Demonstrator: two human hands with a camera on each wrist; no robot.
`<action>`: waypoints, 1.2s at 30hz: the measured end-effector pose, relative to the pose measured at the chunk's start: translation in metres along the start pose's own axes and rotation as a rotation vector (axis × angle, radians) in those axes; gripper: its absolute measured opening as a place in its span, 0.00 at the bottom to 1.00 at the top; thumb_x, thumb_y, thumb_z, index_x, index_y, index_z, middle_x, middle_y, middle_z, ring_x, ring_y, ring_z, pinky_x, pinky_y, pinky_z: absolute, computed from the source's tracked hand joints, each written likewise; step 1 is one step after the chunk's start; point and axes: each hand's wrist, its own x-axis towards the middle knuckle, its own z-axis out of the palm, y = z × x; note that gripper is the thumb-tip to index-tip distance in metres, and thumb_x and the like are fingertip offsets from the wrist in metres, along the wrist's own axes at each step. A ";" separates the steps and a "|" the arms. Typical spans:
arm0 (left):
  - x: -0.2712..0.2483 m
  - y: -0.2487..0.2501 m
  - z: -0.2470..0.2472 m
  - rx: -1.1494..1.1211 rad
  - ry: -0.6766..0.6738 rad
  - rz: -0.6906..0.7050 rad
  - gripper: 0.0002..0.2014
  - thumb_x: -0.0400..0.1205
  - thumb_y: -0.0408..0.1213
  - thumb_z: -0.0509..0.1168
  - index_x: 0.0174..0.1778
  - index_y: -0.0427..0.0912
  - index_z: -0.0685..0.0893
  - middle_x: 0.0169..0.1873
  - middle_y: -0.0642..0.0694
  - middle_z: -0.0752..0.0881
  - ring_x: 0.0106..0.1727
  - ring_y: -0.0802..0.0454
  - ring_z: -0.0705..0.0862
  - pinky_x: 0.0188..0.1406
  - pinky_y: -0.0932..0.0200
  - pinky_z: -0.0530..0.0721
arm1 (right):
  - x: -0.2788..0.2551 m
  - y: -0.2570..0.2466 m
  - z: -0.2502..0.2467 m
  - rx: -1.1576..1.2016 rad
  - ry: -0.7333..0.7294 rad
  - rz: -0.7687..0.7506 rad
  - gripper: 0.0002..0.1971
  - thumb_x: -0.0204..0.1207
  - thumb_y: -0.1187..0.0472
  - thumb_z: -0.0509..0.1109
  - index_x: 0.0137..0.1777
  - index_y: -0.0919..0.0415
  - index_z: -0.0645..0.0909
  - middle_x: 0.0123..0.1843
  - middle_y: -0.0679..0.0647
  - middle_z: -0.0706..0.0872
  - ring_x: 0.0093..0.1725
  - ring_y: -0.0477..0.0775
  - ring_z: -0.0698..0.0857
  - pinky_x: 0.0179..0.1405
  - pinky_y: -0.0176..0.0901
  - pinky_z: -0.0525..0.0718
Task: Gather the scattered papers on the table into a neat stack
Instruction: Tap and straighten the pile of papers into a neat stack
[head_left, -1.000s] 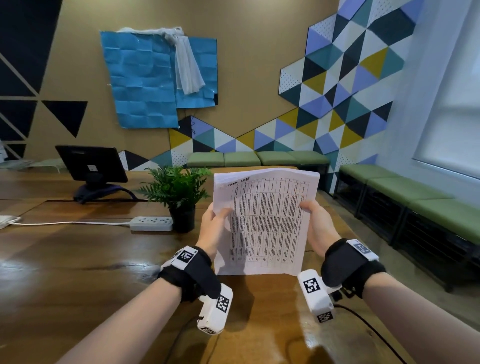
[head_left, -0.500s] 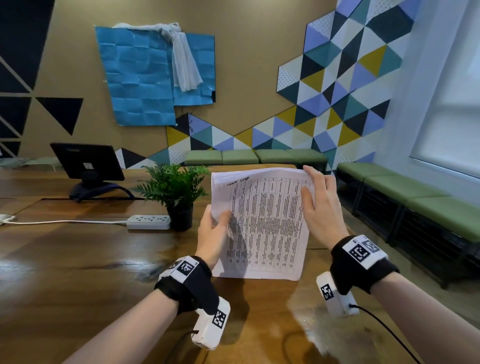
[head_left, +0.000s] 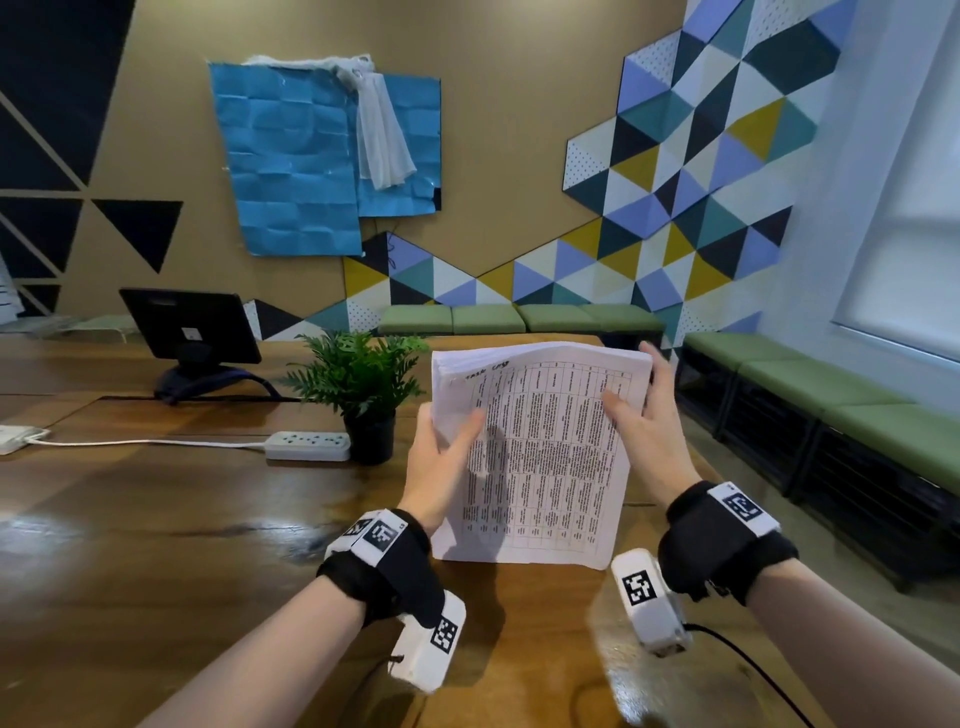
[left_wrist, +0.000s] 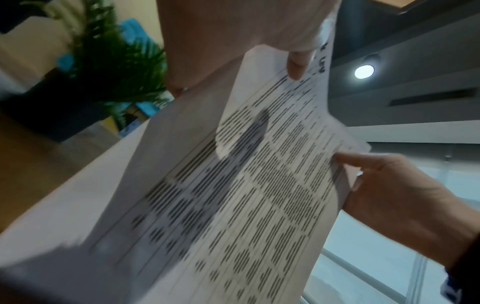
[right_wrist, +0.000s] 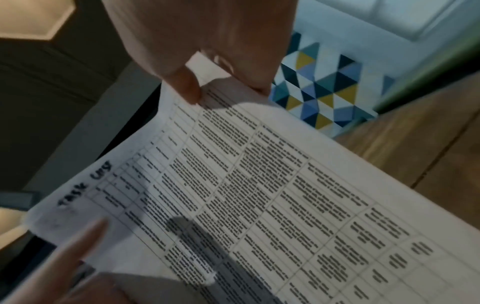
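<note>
A stack of white papers (head_left: 540, 457) printed with a table stands upright, its bottom edge on the wooden table (head_left: 156, 519). My left hand (head_left: 441, 457) grips its left edge, thumb across the front page, fingers behind. My right hand (head_left: 639, 421) holds the upper right edge, thumb on the front, fingers wrapped behind. In the left wrist view the papers (left_wrist: 246, 185) fill the frame with the left hand (left_wrist: 233, 41) above and the right hand (left_wrist: 389, 195) at the right edge. The right wrist view shows the printed page (right_wrist: 259, 195) pinched by my right hand (right_wrist: 207, 61).
A potted green plant (head_left: 358, 384) stands just left of the papers. A white power strip (head_left: 306, 446) with its cable lies further left, and a dark monitor (head_left: 189, 332) sits behind. Green benches (head_left: 831, 395) line the wall on the right.
My right hand slid up from the middle of the right edge to the top right corner, then settled slightly lower with the thumb on the front. The stack stays upright on the table.
</note>
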 end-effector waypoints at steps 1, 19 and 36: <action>0.002 0.010 0.001 0.016 0.010 0.065 0.12 0.79 0.51 0.66 0.56 0.55 0.76 0.52 0.58 0.84 0.57 0.58 0.83 0.61 0.52 0.79 | -0.001 0.001 0.000 0.044 -0.023 0.052 0.25 0.79 0.69 0.64 0.73 0.52 0.63 0.53 0.48 0.83 0.52 0.45 0.86 0.54 0.45 0.86; 0.027 0.048 0.016 0.150 0.125 0.112 0.24 0.77 0.58 0.65 0.60 0.48 0.69 0.54 0.46 0.83 0.57 0.47 0.82 0.50 0.57 0.80 | -0.007 0.016 0.000 0.142 -0.102 0.219 0.11 0.80 0.67 0.64 0.56 0.51 0.80 0.58 0.54 0.88 0.59 0.57 0.87 0.63 0.61 0.82; 0.010 -0.031 -0.001 0.145 -0.021 -0.126 0.11 0.84 0.30 0.54 0.58 0.49 0.67 0.45 0.55 0.79 0.47 0.56 0.80 0.52 0.55 0.77 | -0.024 0.053 0.012 0.192 -0.073 0.463 0.15 0.80 0.73 0.56 0.62 0.56 0.65 0.52 0.47 0.80 0.49 0.46 0.81 0.42 0.44 0.80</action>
